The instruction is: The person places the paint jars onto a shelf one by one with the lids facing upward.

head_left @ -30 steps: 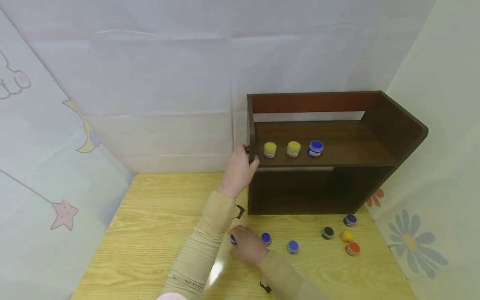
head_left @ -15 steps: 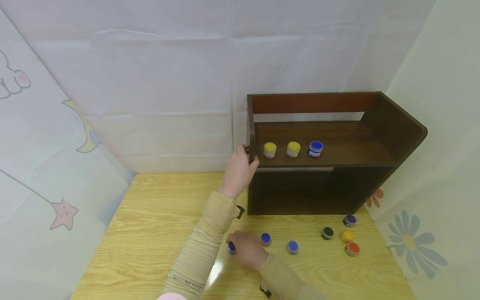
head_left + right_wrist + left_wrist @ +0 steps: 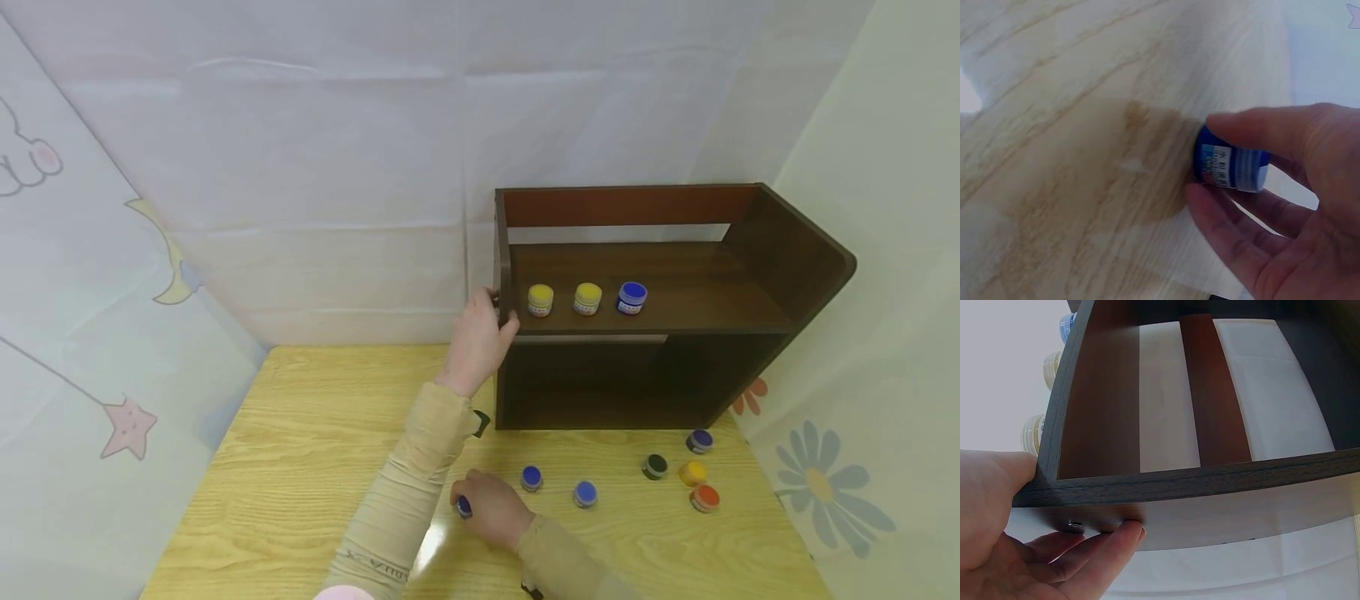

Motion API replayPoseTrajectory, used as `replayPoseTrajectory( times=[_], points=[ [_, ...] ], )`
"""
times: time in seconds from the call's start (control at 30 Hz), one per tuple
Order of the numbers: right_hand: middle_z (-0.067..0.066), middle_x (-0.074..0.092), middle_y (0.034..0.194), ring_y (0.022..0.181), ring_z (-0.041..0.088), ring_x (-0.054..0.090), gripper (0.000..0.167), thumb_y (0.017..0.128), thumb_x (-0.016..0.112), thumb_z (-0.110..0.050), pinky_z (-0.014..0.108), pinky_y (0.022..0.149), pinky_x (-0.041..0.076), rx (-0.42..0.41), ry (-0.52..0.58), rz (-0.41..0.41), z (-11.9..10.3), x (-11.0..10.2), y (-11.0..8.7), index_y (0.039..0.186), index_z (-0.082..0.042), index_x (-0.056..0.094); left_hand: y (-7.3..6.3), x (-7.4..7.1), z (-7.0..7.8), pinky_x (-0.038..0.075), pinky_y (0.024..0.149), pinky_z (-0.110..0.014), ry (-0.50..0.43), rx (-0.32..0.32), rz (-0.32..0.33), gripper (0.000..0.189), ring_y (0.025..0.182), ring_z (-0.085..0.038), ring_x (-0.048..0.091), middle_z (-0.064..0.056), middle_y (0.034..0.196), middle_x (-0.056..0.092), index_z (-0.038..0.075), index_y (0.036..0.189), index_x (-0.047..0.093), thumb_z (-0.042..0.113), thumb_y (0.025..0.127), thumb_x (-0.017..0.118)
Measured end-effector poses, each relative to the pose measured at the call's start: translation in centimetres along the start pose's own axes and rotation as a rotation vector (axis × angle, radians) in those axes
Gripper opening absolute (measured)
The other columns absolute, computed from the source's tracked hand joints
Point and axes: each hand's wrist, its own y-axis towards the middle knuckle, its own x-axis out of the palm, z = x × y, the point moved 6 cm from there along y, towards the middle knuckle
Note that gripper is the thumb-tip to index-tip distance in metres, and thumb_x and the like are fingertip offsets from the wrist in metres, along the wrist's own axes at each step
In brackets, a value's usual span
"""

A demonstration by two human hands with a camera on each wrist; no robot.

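My left hand (image 3: 477,343) grips the left side panel of a dark brown desktop shelf (image 3: 652,327). In the left wrist view the thumb lies near the front edge and the fingers press the panel's outer face. Lower down, my right hand (image 3: 492,507) pinches a small dark blue paint jar (image 3: 1229,164) between thumb and fingers, close over the wooden table (image 3: 300,467). The jar is tilted on its side in the right wrist view, with its printed label showing. In the head view the hand covers part of it.
Two yellow jars (image 3: 587,298) and a blue jar (image 3: 632,297) stand in a row on the upper shelf board. Right of my right hand are a blue jar (image 3: 531,478) and a lighter blue one (image 3: 585,494). Black (image 3: 655,467), purple (image 3: 700,442), yellow (image 3: 693,473) and red (image 3: 705,498) jars cluster farther right.
My right hand has drawn slightly toward me along the table with the dark blue jar, which shows more tilted now. My left hand stays on the shelf panel.
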Motion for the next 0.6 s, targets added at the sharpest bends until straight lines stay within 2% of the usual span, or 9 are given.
replayPoseTrajectory(
  times=[0.27, 0.5, 0.6],
  points=[
    [-0.010, 0.054, 0.081, 0.075, 0.008, 0.055, 0.026, 0.076, 0.081, -0.003, 0.025, 0.073, 0.051, -0.012, 0.019, 0.027, 0.3, -0.1, 0.1, 0.094, -0.017, 0.070, 0.0, 0.1, -0.1, 0.060, 0.073, -0.032, -0.002, 0.005, 0.001, 0.037, 0.091, -0.031, 0.069, -0.021, 0.113, 0.063, -0.010, 0.125, 0.052, 0.015, 0.100, 0.062],
    [-0.002, 0.067, 0.099, 0.093, 0.017, 0.065, 0.032, 0.077, 0.080, -0.003, 0.032, 0.083, 0.055, 0.020, 0.108, 0.081, 0.8, -1.3, -0.1, 0.105, -0.013, 0.070, 0.0, 0.0, -0.2, 0.060, 0.074, -0.033, -0.003, -0.006, -0.008, 0.038, 0.093, -0.030, 0.069, -0.021, 0.114, 0.063, -0.010, 0.127, 0.052, 0.016, 0.100, 0.061],
    [-0.002, 0.066, 0.100, 0.093, 0.017, 0.065, 0.032, 0.079, 0.080, -0.002, 0.033, 0.083, 0.055, 0.029, 0.129, 0.107, 1.1, -2.0, -0.1, 0.107, -0.011, 0.070, 0.0, 0.0, -0.2, 0.059, 0.075, -0.032, -0.001, -0.010, -0.011, 0.038, 0.094, -0.030, 0.068, -0.021, 0.114, 0.064, -0.009, 0.127, 0.052, 0.017, 0.100, 0.061]
  ],
)
